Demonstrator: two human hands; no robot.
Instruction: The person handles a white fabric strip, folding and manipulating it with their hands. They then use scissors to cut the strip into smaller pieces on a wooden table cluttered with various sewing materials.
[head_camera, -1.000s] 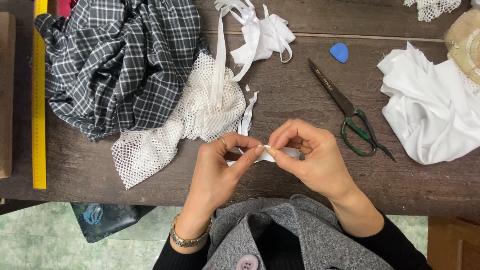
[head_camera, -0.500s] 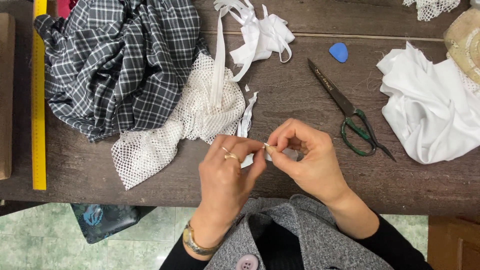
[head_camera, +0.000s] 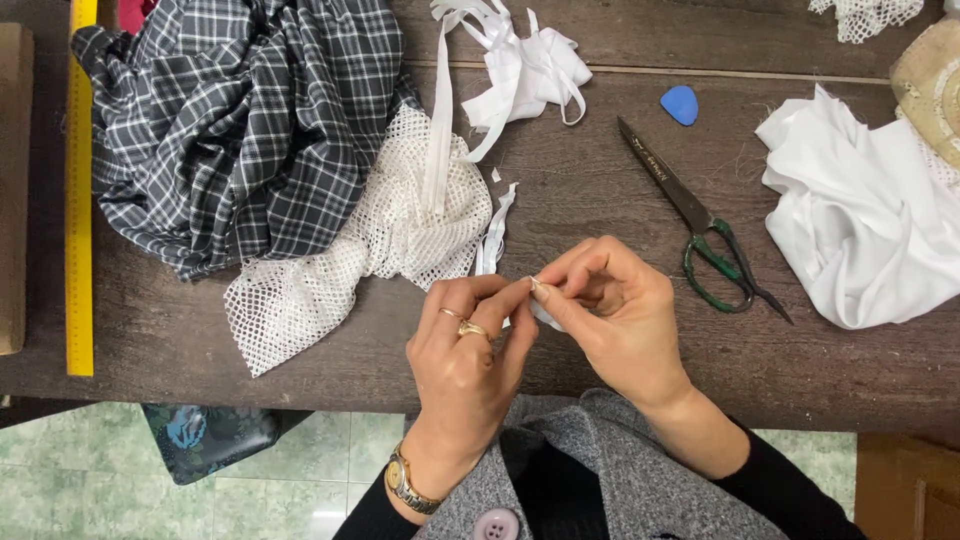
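Head view: the left hand (head_camera: 468, 365) and the right hand (head_camera: 612, 310) both pinch a small white strip (head_camera: 545, 312) between pressed fingers, above the surface (head_camera: 600, 190). The white mesh (head_camera: 400, 225) lies at 10 o'clock. Better to grip near the strip's end and keep it taut.

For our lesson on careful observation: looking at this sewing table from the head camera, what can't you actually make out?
- The small white strip pinched between the left hand and right hand: mostly covered by fingers.
- A needle or thread: too small to tell.
- The beige object at the top right: cut off by the edge.
- The yellow ruler: top end cut off, markings too small.
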